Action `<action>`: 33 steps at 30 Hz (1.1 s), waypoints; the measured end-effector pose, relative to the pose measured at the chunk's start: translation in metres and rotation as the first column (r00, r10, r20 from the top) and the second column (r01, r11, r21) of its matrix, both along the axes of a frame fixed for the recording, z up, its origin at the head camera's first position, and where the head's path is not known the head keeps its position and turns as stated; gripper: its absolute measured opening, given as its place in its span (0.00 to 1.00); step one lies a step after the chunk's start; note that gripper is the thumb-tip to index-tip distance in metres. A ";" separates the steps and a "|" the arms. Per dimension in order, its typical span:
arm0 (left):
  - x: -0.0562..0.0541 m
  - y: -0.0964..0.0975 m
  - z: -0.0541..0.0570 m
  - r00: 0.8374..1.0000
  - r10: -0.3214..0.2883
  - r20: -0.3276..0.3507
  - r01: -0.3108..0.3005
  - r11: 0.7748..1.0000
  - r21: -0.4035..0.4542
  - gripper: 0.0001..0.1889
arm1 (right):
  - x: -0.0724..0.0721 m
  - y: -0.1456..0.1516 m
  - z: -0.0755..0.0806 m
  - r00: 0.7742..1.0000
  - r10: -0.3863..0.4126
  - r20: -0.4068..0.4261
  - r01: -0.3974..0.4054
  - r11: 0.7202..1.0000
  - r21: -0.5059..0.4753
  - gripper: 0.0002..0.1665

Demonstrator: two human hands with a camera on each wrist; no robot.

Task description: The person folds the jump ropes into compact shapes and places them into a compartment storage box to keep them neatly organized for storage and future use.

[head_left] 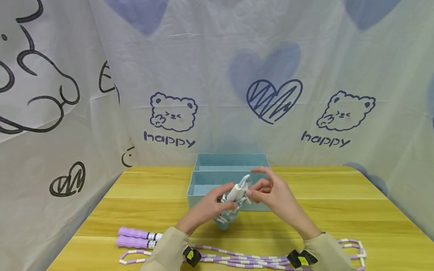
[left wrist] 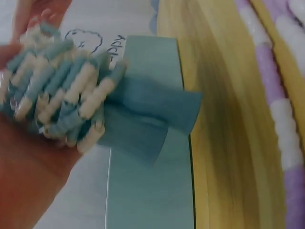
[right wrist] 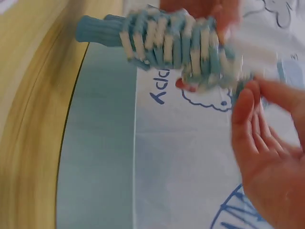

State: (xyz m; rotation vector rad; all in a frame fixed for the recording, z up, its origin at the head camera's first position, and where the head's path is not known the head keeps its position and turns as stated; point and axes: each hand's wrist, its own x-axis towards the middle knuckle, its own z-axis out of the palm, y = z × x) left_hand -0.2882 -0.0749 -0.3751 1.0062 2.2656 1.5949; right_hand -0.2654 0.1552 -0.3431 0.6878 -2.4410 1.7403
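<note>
- 1 blue-white skip rope (head_left: 226, 216), wound round its handles — up over table (head_left: 325, 205), by blue bin (head_left: 200, 201)
- L hand (head_left: 211, 206) grips it
- R hand (head_left: 276, 192): thumb & fingertip pinch a strand
- Purple rope (head_left: 234, 258) on table, nr sleeves (head_left: 171, 248)

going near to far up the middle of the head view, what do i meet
Purple-and-white beaded rope → held blue-and-white beaded rope → light blue container → printed hanging sheet
</note>
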 end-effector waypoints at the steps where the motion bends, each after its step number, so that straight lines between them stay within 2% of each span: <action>1: -0.001 -0.003 0.001 0.999 -0.035 0.017 0.035 0.999 0.005 0.22 | -0.001 0.002 0.000 0.998 0.060 0.027 -0.060 0.998 -0.006 0.29; 4: -0.001 -0.007 0.003 0.994 -0.104 0.045 0.103 0.994 0.021 0.25 | -0.004 0.006 -0.004 0.979 0.187 0.084 -0.187 0.982 -0.006 0.21; 6: -0.001 -0.006 0.002 0.990 -0.125 0.059 0.123 0.992 0.037 0.25 | -0.005 0.006 -0.006 0.973 0.203 0.111 -0.203 0.979 -0.014 0.15; 9: 0.000 0.000 0.000 0.986 -0.117 0.117 0.109 0.992 0.071 0.23 | -0.005 0.004 -0.009 0.983 0.119 0.144 -0.116 0.993 -0.028 0.15; 13: 0.003 0.014 -0.005 0.980 -0.034 0.194 0.015 0.995 0.099 0.24 | -0.003 -0.003 -0.010 0.985 -0.054 0.166 0.062 0.997 -0.044 0.20; 16: 0.005 0.021 -0.008 0.976 0.021 0.217 -0.054 0.988 0.145 0.24 | -0.001 -0.007 -0.011 0.981 -0.101 0.166 0.113 0.992 -0.061 0.20; 18: 0.006 0.023 -0.008 0.973 0.046 0.227 -0.089 0.979 0.184 0.22 | -0.001 -0.009 -0.011 0.982 -0.065 0.180 0.085 0.990 -0.108 0.20; 21: 0.008 0.022 -0.005 0.963 0.055 0.264 -0.121 0.963 0.240 0.22 | -0.001 -0.009 -0.009 0.973 0.069 0.220 -0.014 0.970 -0.244 0.24; 24: 0.008 0.020 -0.003 0.945 0.040 0.324 -0.143 0.943 0.299 0.22 | -0.002 -0.005 -0.007 0.932 0.251 0.262 -0.122 0.897 -0.425 0.28; 27: 0.009 0.019 -0.003 0.921 -0.014 0.389 -0.143 0.917 0.372 0.17 | -0.002 -0.002 -0.007 0.892 0.359 0.274 -0.176 0.835 -0.521 0.23; 29: 0.008 0.018 -0.004 0.911 -0.060 0.409 -0.129 0.899 0.418 0.14 | -0.003 -0.002 -0.008 0.888 0.366 0.280 -0.181 0.836 -0.518 0.17; 33: 0.008 0.019 -0.006 0.905 -0.114 0.409 -0.113 0.865 0.490 0.10 | -0.002 -0.006 -0.010 0.905 0.283 0.317 -0.118 0.884 -0.453 0.11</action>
